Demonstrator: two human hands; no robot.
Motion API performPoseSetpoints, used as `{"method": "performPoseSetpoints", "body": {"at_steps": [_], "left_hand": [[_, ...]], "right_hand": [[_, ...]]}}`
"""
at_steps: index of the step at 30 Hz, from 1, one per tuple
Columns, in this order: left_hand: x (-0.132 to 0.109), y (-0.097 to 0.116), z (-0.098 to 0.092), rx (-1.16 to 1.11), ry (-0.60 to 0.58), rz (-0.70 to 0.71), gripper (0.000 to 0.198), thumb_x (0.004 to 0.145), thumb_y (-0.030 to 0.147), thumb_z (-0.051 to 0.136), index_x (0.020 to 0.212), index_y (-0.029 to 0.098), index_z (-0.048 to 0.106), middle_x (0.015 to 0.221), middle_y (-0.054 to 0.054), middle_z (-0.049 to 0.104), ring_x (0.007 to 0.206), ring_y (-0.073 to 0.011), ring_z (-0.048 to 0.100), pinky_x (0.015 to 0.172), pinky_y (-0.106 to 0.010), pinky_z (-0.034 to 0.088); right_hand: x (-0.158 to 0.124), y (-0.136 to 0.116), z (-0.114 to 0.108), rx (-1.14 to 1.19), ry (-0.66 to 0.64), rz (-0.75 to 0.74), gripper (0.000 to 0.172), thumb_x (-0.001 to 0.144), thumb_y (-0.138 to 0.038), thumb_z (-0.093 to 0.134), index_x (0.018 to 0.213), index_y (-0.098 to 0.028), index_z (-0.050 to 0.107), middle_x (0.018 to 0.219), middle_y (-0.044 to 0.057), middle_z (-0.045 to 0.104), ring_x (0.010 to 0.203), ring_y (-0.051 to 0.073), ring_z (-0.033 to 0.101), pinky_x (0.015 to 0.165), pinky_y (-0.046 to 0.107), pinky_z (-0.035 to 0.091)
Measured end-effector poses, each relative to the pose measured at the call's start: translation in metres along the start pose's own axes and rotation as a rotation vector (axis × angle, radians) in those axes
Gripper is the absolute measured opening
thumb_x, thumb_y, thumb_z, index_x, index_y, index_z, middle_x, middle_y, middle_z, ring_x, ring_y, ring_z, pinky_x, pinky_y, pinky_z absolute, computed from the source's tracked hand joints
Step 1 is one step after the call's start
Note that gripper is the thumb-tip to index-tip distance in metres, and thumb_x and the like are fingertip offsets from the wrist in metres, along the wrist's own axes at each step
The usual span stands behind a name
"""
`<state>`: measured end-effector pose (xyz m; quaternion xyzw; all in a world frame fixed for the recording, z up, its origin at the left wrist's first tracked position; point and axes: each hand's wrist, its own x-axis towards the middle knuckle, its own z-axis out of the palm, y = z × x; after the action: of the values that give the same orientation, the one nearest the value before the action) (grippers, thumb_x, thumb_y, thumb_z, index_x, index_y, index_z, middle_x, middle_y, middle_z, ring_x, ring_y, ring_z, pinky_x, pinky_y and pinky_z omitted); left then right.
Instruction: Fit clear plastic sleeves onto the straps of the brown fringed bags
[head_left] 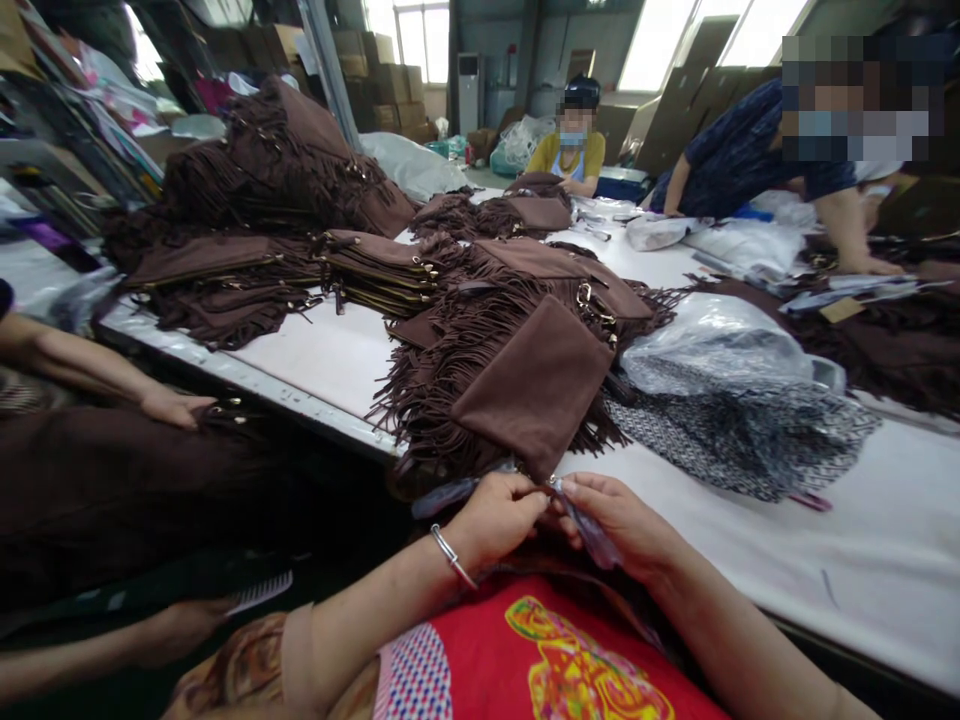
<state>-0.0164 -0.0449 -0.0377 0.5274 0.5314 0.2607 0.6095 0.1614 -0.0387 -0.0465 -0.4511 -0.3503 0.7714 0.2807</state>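
Where the white table [862, 520] reaches its near edge, the left hand [499, 520] and right hand [622, 525] meet, fingers curled, both pinching a thin plastic wrapper [596, 540] at the near corner of a brown fringed pouch [536, 385]. Far left lie stacked pouches [382, 270]; to the right lies bagged patterned fabric [739, 420].

Flat brown suede pouch [536, 385] lies cornerwise on fringed pouches [450, 370].

Ahead and right of my fingers [525, 497], a black-and-white patterned cloth [720, 430] lies on the white table [862, 540], a crumpled clear plastic bag [712, 340] touching it. Farther ahead-left stand stacks of flat brown suede pouches [375, 272].
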Motion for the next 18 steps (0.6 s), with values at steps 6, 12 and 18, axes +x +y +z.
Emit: {"method": "performPoseSetpoints", "body": {"at_steps": [6,12,18], "left_hand": [[0.003,0.001,0.010,-0.063,0.174,-0.080,0.027,0.075,0.034,0.060,0.071,0.011,0.073,0.064,-0.007,0.069,0.055,-0.0139,0.058,0.051,-0.023,0.041],[0.002,0.004,0.010,0.026,0.262,0.022,0.020,0.073,0.027,0.060,0.060,0.014,0.068,0.057,-0.003,0.063,0.053,-0.0120,0.054,0.049,-0.022,0.039],[0.002,0.005,0.013,-0.163,0.263,-0.201,0.019,0.071,0.027,0.062,0.057,0.016,0.056,0.050,0.003,0.052,0.042,-0.0086,0.046,0.040,-0.020,0.035]], "right_hand": [[-0.001,0.001,0.000,0.040,-0.050,-0.022,0.031,0.081,-0.044,0.066,0.075,-0.015,0.056,0.056,-0.002,0.056,0.045,0.006,0.048,0.044,0.017,0.038],[0.001,0.006,-0.003,0.045,-0.015,-0.010,0.032,0.080,-0.044,0.067,0.075,-0.016,0.054,0.052,-0.007,0.045,0.040,0.002,0.029,0.037,0.014,0.020],[0.000,0.005,0.006,-0.155,0.133,-0.041,0.033,0.078,-0.049,0.066,0.078,-0.018,0.054,0.048,-0.010,0.040,0.038,0.003,0.028,0.037,0.016,0.017]]}}
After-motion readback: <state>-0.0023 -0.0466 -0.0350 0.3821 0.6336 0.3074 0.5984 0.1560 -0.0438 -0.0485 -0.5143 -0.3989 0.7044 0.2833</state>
